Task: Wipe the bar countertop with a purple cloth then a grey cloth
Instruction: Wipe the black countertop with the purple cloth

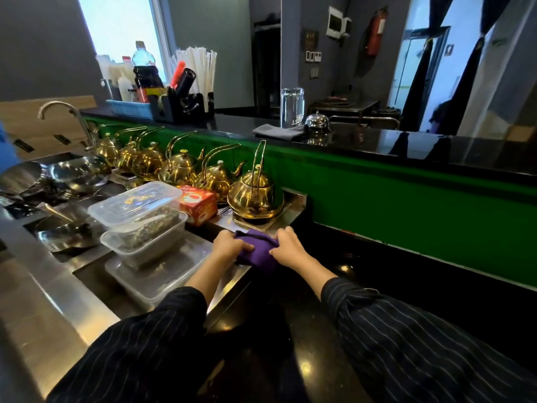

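A bunched purple cloth (pixel 257 248) lies at the left end of the lower black countertop (pixel 363 274), beside the steel ledge. My left hand (pixel 229 245) grips its left side and my right hand (pixel 286 246) grips its right side. A folded grey cloth (pixel 279 131) rests on the raised black bar top (pixel 406 146), next to a clear glass jug (pixel 292 107) and a chrome bell (pixel 317 121).
A row of gold teapots (pixel 255 193) stands along the green wall just beyond my hands. A red tea box (pixel 197 203) and stacked clear plastic containers (pixel 139 216) sit to the left, steel bowls (pixel 78 173) and a tap farther left. Straws and bottles crowd the bar top's far left.
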